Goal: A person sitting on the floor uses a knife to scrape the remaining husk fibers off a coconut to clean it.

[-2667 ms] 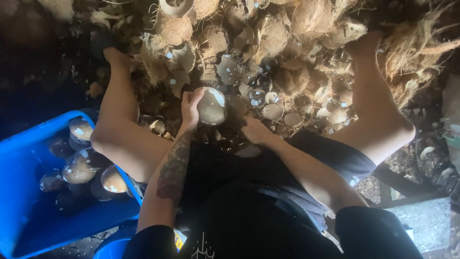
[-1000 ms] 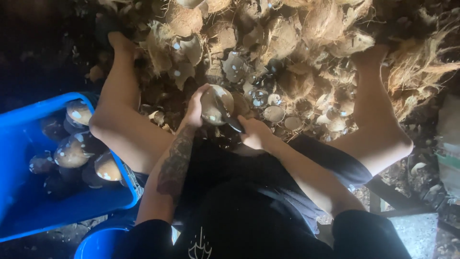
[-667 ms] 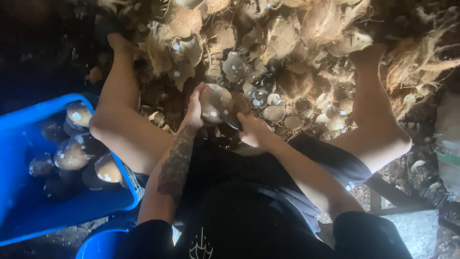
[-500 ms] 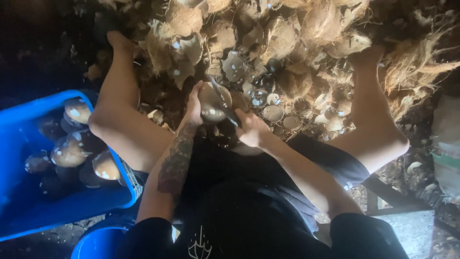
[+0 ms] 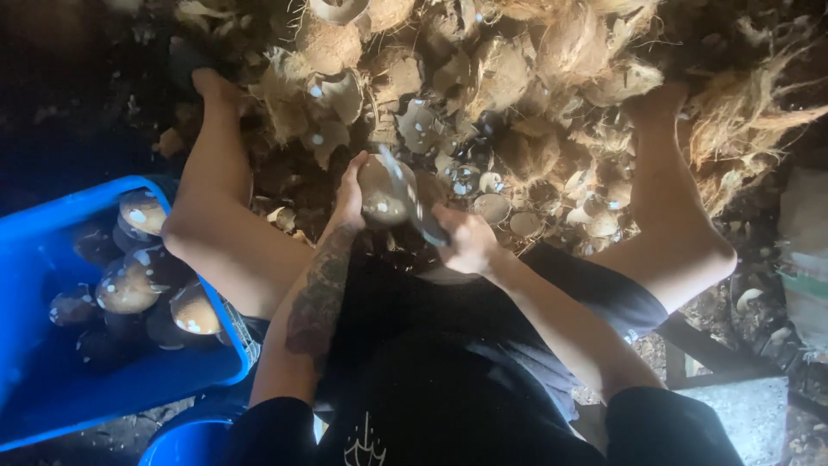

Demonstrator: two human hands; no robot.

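A: While the person sits with legs spread, the left hand (image 5: 349, 192) grips a coconut (image 5: 384, 192) at frame centre, fingers closed around its left side.

B: Right hand?

A: The right hand (image 5: 466, 243) sits just right of and below the coconut, clamped on a knife (image 5: 414, 207). Blade lies across the coconut's right face, touching it.

B: Coconut condition?

A: Husk off, surface pale grey-brown, glossy in patches. Held above the lap, between the knees.

B: Surroundings?

A: Husks (image 5: 535, 52) piled across the upper frame, fibrous, tan. Shell pieces (image 5: 517, 211) lie scattered below the pile, centre right. Both feet reach into the pile, one upper left, one upper right.

B: Left side?

A: Blue crate (image 5: 52, 224) at left edge, beside the left knee. Peeled coconuts (image 5: 129, 285) rest inside, several, some in shadow; count unclear. Blue bucket rim (image 5: 185, 440) shows at bottom left. Grey block (image 5: 742, 414) at bottom right.
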